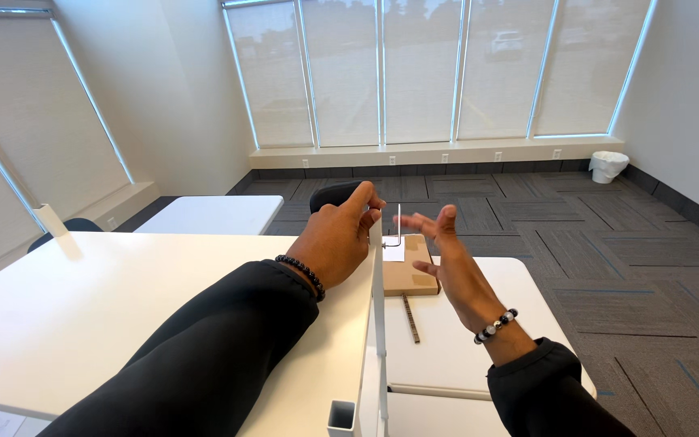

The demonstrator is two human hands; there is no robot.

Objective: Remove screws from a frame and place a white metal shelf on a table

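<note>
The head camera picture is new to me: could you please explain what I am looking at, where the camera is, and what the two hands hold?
There is no machine here. The one picture comes from a camera worn on a person's head, so you look down and forward along that person's own arms in dark sleeves.

The left hand wears a dark bead bracelet and rests at the top of a thin white panel that stands on edge between two white tables. Its fingers curl near the panel's upper end; whether they grip it I cannot tell.

The right hand wears a black and white bead bracelet. It is open, fingers spread, and holds nothing.

On the right table lie a flat brown cardboard box with a small white paper on it, a bent metal key that seems to stand upright there, and a thin brown strip.

Behind are carpet, shaded windows and a white bin.
</note>
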